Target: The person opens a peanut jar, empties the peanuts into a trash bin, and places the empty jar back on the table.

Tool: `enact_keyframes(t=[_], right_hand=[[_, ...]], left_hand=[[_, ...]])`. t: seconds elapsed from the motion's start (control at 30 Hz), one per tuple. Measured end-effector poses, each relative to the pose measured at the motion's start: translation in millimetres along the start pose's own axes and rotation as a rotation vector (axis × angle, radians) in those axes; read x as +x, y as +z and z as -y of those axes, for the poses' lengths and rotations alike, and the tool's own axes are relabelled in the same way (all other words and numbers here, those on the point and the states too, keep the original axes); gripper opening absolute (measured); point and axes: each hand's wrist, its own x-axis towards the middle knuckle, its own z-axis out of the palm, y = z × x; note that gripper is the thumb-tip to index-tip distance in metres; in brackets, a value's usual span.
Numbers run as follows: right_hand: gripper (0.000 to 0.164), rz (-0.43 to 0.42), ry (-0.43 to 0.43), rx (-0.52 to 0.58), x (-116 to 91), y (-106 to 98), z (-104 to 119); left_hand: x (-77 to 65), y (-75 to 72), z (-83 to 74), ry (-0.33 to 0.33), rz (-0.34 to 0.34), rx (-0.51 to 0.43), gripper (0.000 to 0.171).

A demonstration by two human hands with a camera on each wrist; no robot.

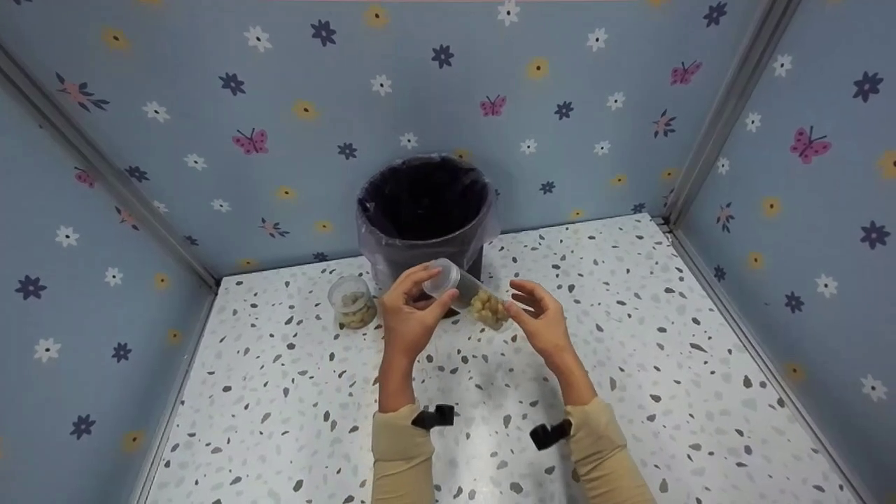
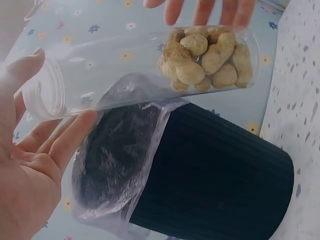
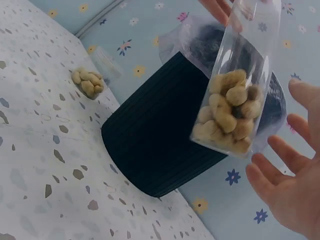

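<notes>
My left hand [image 1: 411, 311] grips a clear plastic jar [image 2: 120, 75] round its lidded end, thumb on one side and fingers on the other. The jar is tilted in the head view, lid up to the left. Unshelled peanuts [image 3: 230, 112] are gathered at its bottom end. Close by that end is my right hand [image 1: 542, 318], its fingers spread and loosely bent, not wrapped round the jar; whether a fingertip touches it I cannot tell. A second clear jar [image 1: 352, 301] with peanuts stands on the speckled surface, left of my left hand.
Behind the held jar stands a dark bin [image 3: 155, 125] lined with a translucent purplish bag [image 1: 381, 241]. Blue flowered panels [image 1: 294, 140] rise at the back and both sides of the white speckled surface [image 1: 630, 350].
</notes>
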Motion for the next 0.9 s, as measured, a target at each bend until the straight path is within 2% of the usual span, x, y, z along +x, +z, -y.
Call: enact_keyframes(t=[0.1,0.17,0.27,0.37,0.5,0.6,0.73,0.9], right_hand=[[0.041,-0.027,0.019,0.066,1.8,-6.6,-16.3],[0.04,-0.06,0.052,0.141,2.9,-9.5,-26.3],[0.041,-0.097,0.137,0.292,1.9,-11.0,-27.9],[0.05,-0.104,0.233,0.419,1.4,-12.1,-26.6],[0.052,-0.105,0.324,0.521,1.6,-14.7,-22.9],[0.046,-0.12,0.332,0.574,2.2,-17.4,-21.0],[0.046,-0.135,0.317,0.602,2.1,-20.3,-20.9],[0.049,-0.133,0.331,0.603,-2.1,-21.8,-25.6]], left_hand=[[1.4,3.3,1.0,-0.006,-0.015,-0.041,0.034],[1.2,5.2,7.0,-0.005,-0.032,-0.072,0.034],[0.9,8.5,18.1,-0.002,-0.061,-0.135,0.035],[0.5,12.4,27.9,0.004,-0.077,-0.206,0.036],[-1.5,15.8,31.4,0.003,-0.086,-0.275,0.037],[-4.2,17.2,32.9,-0.014,-0.074,-0.302,0.044],[-7.7,16.4,33.5,-0.065,-0.01,-0.318,0.055],[-9.3,9.0,34.0,-0.147,0.06,-0.287,0.055]])
